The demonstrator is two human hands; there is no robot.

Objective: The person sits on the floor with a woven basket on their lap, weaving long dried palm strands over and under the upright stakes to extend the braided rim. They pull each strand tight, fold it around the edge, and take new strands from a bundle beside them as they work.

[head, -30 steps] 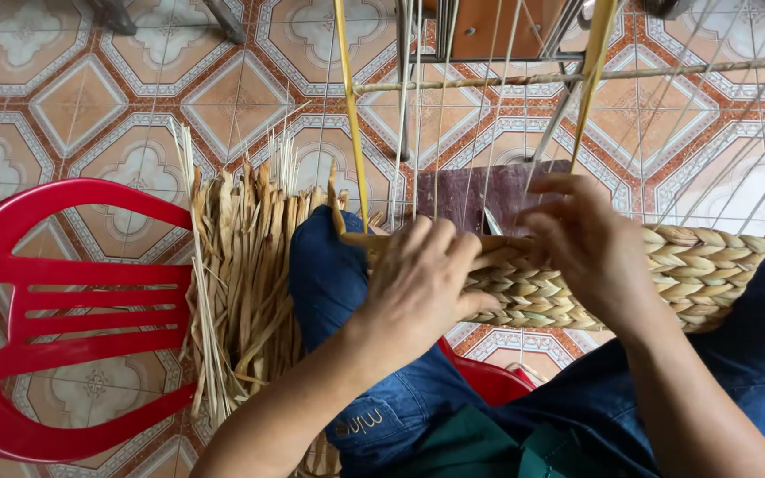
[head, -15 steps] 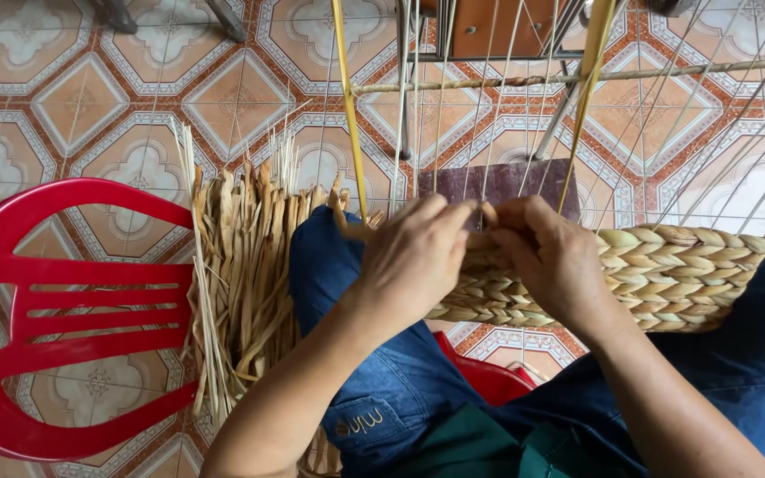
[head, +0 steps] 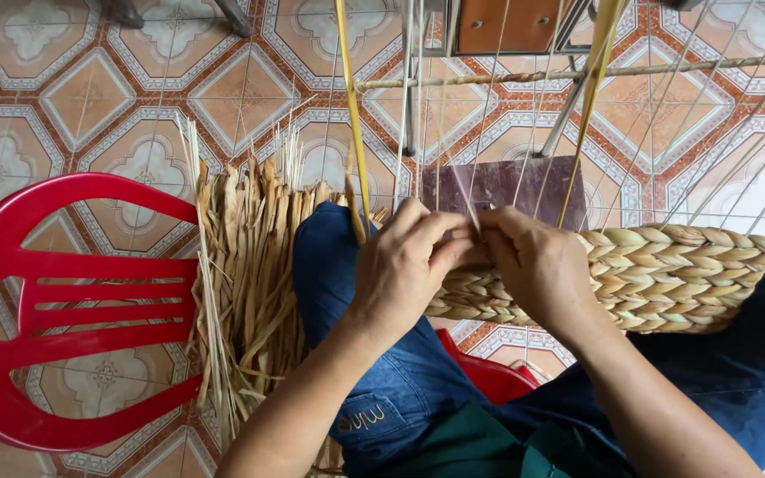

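Both hands met at the top edge of the woven band [head: 666,279], which lay across the person's lap in blue jeans [head: 400,389]. Left hand [head: 405,265] pinched a strand [head: 467,199] against the weave; right hand [head: 533,265] pressed fingers on the same spot. Loose straw bundle [head: 245,274] lay over the left knee, beside a red chair [head: 55,310] on the tiled floor [head: 73,88].
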